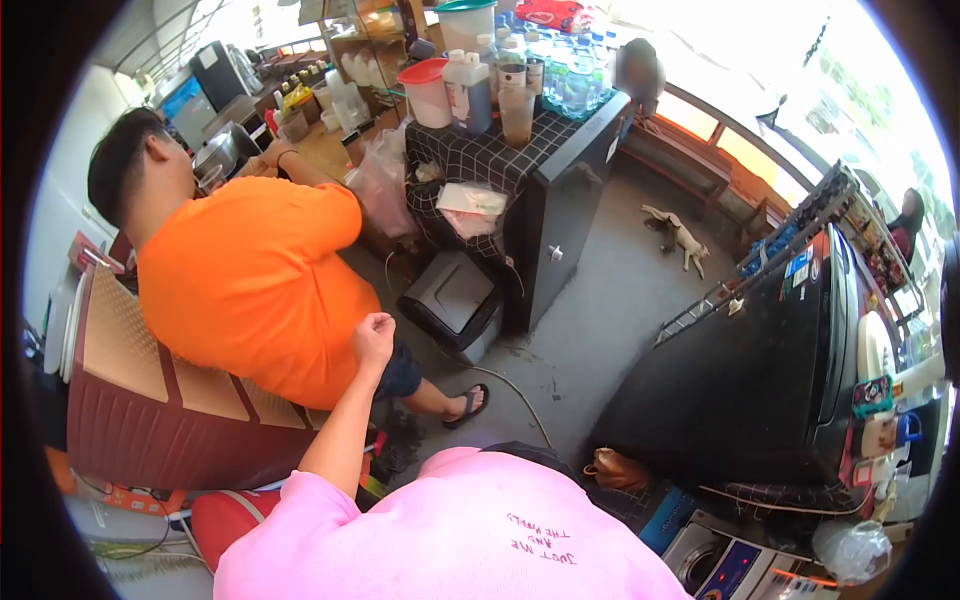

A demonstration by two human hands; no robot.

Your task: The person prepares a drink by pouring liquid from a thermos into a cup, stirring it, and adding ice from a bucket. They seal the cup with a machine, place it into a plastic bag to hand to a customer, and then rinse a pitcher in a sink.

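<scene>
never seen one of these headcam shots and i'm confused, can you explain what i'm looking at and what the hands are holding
There's no machine here, just a person. The camera sits on their head and looks forward and down, so the pink shirt at the bottom is their own. Their left hand is raised with its fingers curled; I see nothing held in it. Their right hand is out of view. The person in orange is someone else. Beyond, a black checked cloth covers a surface with a red-lidded tub, a cup of brown liquid and water bottles.
</scene>
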